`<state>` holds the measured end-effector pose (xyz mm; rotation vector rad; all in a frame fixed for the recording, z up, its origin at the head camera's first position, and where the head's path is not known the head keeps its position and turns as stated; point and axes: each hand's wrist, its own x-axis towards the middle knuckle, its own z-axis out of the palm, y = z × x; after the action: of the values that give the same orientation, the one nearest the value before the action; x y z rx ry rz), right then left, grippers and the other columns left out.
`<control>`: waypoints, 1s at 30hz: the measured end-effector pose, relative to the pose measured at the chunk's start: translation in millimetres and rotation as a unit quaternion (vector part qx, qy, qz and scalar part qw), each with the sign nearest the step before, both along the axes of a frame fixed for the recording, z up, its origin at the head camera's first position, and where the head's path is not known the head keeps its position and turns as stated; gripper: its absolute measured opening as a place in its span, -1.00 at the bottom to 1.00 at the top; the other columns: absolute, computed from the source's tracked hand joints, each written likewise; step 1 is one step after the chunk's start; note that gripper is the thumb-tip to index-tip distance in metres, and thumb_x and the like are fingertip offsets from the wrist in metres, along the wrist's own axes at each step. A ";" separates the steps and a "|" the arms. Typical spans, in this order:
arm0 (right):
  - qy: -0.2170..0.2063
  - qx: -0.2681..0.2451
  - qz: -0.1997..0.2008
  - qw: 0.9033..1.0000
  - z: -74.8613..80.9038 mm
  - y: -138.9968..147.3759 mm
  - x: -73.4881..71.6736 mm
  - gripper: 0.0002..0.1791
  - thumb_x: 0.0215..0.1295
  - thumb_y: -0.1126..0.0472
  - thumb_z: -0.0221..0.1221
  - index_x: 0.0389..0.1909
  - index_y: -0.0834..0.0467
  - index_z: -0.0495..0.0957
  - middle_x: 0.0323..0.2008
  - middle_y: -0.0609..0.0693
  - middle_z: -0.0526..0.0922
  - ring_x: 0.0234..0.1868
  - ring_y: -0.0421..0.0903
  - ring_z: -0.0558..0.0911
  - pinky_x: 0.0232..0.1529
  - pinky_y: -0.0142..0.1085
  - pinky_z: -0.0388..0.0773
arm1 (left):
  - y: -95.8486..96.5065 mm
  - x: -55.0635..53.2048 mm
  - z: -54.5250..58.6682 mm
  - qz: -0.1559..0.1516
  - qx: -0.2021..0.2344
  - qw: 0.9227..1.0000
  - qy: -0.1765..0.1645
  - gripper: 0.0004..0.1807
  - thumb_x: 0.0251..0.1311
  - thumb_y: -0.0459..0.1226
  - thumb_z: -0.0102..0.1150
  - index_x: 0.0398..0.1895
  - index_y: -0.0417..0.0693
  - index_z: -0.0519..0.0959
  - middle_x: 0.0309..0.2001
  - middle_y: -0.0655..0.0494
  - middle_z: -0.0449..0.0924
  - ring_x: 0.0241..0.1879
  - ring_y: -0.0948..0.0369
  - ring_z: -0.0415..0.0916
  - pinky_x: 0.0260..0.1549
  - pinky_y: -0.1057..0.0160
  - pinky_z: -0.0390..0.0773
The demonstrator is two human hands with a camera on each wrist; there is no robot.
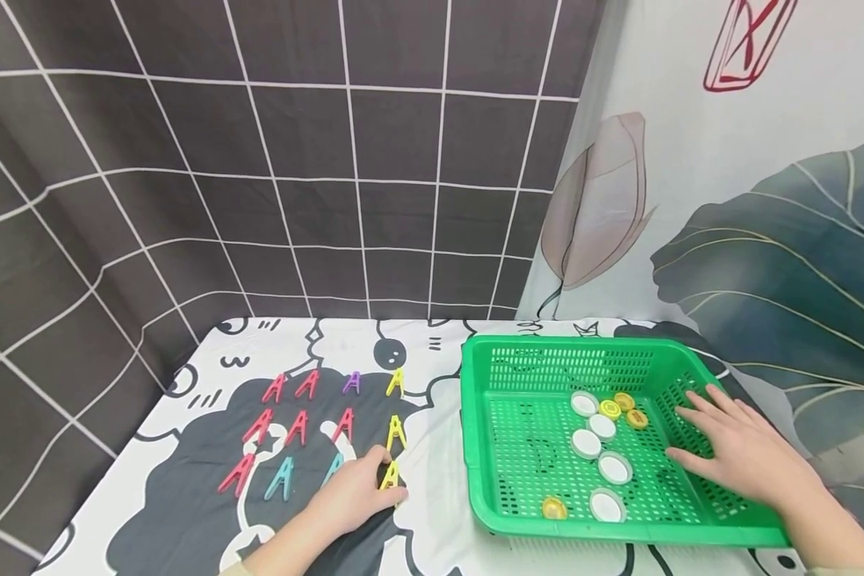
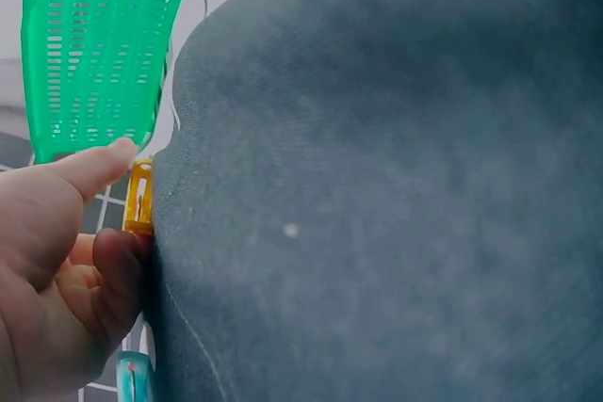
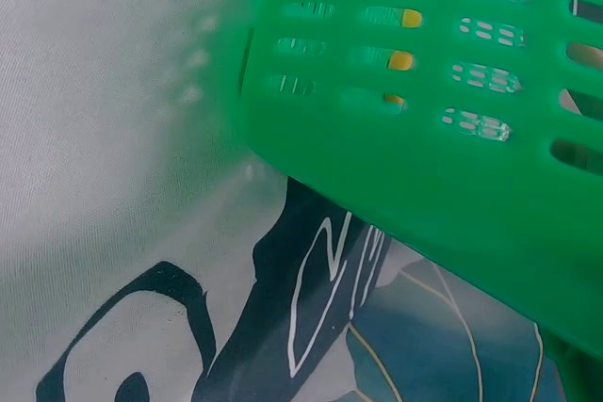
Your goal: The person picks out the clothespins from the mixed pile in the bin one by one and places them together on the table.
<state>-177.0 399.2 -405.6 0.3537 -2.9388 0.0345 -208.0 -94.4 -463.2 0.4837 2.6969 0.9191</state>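
My left hand (image 1: 356,492) is at the nearest yellow clothespin (image 1: 390,475) on the table, thumb on one side and fingers on the other. In the left wrist view that clothespin (image 2: 139,197) stands between the thumb and curled fingers of the left hand (image 2: 57,261). Two more yellow clothespins (image 1: 395,432) are lined up behind it. My right hand (image 1: 745,452) is spread over the right wall of a green basket (image 1: 622,528), fingers straight. White caps (image 1: 586,443) and yellow caps (image 1: 554,508) lie inside the basket. The right wrist view shows no hand.
Left of the yellow ones, red clothespins (image 1: 297,428), a purple clothespin (image 1: 351,382) and blue clothespins (image 1: 279,478) lie in rows on the patterned cloth (image 1: 180,488). A dark gridded curtain (image 1: 396,216) hangs behind the table, with a leaf-print curtain (image 1: 785,264) on the right.
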 end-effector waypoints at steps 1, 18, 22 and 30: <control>0.001 0.001 0.001 1.000 0.0 -0.4 -0.1 -0.22 0.06 -0.24 0.24 0.07 0.35 0.48 0.15 0.46 0.34 0.37 0.34 -0.03 0.31 0.03 -0.54 | -0.3 0.4 0.8 0.002 0.000 1.000 0.001 -0.45 0.02 0.01 0.29 -0.07 -0.19 0.42 -0.45 0.10 0.55 -0.52 0.23 0.39 -0.53 0.19 0.39; -0.025 -0.003 -0.001 1.000 -1.8 1.8 -1.7 -0.19 0.08 -0.25 0.22 0.11 0.36 0.45 0.20 0.46 0.28 0.36 0.35 -0.04 0.31 0.10 -0.49 | -37.5 -16.9 70.3 0.097 -0.060 0.985 0.126 -0.37 0.11 0.09 0.19 0.15 -0.10 0.42 -0.38 0.15 0.49 -0.46 0.23 0.47 -0.53 0.16 0.45; -0.022 -0.003 0.004 1.000 -2.7 4.2 -1.4 -0.20 0.09 -0.23 0.23 0.12 0.36 0.43 0.20 0.46 0.27 0.37 0.35 -0.05 0.30 0.03 -0.56 | -53.9 -27.6 79.5 0.101 -0.091 0.977 0.165 -0.37 0.13 0.08 0.17 0.17 -0.10 0.41 -0.11 -0.01 0.54 -0.14 0.06 0.53 -0.31 -0.05 0.52; -0.024 -0.002 0.008 1.000 -3.8 5.0 -0.5 -0.20 0.12 -0.21 0.22 0.15 0.37 0.40 0.22 0.47 0.24 0.38 0.33 -0.09 0.29 -0.06 -0.63 | -84.2 -40.4 73.1 0.094 -0.120 0.964 0.220 -0.35 0.12 0.01 0.21 0.18 -0.21 0.40 0.03 -0.18 0.47 -0.01 -0.09 0.43 -0.11 -0.11 0.46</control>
<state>-177.5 404.3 -409.4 0.3815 -2.9831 0.0506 -248.4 -178.6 -390.1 0.4260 3.2501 0.5628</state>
